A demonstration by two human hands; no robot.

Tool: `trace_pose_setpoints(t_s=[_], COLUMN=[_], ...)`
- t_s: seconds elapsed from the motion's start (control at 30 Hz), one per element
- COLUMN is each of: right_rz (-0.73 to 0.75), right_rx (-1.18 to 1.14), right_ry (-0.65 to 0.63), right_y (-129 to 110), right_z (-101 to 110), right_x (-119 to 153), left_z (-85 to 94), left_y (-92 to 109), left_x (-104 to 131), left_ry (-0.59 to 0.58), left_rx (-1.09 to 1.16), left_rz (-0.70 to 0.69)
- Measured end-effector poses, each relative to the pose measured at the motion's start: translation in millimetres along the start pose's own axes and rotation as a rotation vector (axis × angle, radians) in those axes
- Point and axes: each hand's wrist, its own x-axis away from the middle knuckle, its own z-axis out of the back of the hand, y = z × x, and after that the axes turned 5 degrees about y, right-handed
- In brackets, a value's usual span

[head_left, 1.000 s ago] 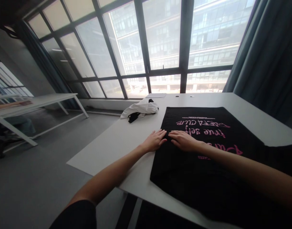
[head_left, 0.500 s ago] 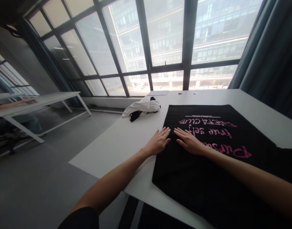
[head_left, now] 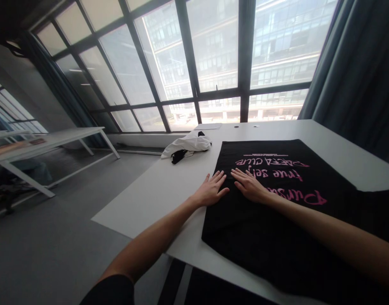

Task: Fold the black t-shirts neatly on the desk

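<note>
A black T-shirt (head_left: pixel 245 241) with pink lettering, upside down from where I look, lies spread on the white table (head_left: pixel 143 199). My left hand (head_left: pixel 212 189) rests flat over the shirt's left edge, fingers out and thumb apart. Just right of it, my right hand (head_left: pixel 250 186) lies flat on the black cloth, covering the ends of some printed words. Neither hand grips the fabric. One sleeve seems to stretch out at the right, and the near part of the shirt is dark and hard to make out.
A crumpled white and black cloth (head_left: pixel 188 144) lies at the table's far left edge. Behind the table are large windows and a dark curtain (head_left: pixel 343 84). Another white table (head_left: pixel 64 137) stands to the left, with a person's arm (head_left: pixel 16 148) on it.
The view has shifted slightly. Both hands stay in nearly the same spots on the shirt; my left thumb reaches a little further out to the right.
</note>
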Motion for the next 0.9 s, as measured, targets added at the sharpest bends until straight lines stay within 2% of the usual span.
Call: trace_pose_setpoints(t_s=[0.07,0.23,0.4,0.53,0.67,0.77,0.9], right_rz=[0.034,0.001,0.009,0.014,0.006,0.014,0.019], right_rx=[-0.007,0.012,0.010,0.002,-0.012,-0.017,-0.025], right_ry=[-0.059,-0.139,-0.134,-0.126,-0.119,-0.115,-0.102], right_y=[-0.4,1.9,5.2,5.5,5.5,6.5,8.6], right_z=[-0.9,-4.8,-6.0,-5.8,-6.9,-8.7,-11.0], right_x=[0.0,-1.0,-1.0,-0.8,-1.2,-1.6,-2.0], left_z=[-2.0,-7.9,2.9,9.8,17.9,24.7,30.0], left_y=[3.4,7.9,19.7,31.7,44.1,53.9,61.4], left_x=[-0.6,0.1,10.9,28.1,44.9,55.1,60.5], left_ry=[0.043,-0.075,-0.004,-0.107,-0.125,-0.211,-0.288], left_rx=[0.002,0.007,0.051,0.135,0.185,0.198,0.199], left_rz=[-0.029,-0.019,-0.132,-0.249,-0.311,-0.404,-0.430])
